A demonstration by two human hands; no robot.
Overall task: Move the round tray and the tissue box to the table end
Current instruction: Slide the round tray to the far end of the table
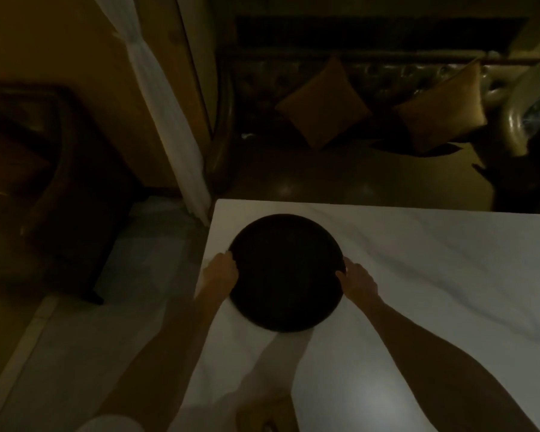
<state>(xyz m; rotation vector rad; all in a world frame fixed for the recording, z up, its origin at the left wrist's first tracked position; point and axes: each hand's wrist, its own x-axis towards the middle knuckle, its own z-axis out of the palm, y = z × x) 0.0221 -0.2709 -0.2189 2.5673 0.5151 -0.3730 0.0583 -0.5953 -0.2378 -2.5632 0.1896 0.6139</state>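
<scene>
Gripping the dark round flat tray point(286, 272) at opposite sides, the left hand point(221, 271) has its fingers curled over the left rim and the right hand point(357, 280) pinches the right rim, both closed on it; the tray sits near the far left corner of the white marble-look desk point(434, 275), close to its far edge and left edge; whether it rests on the surface or is just lifted cannot be told in the dim light; the tissue box is not in view. To do this step well, I judge the tray should be kept level, with even pull from both sides, and set fully on the desk, short of either edge, before the fingers let go; the low light calls for a slow, felt placement; a white curtain point(166, 104) hangs just beyond the corner.
</scene>
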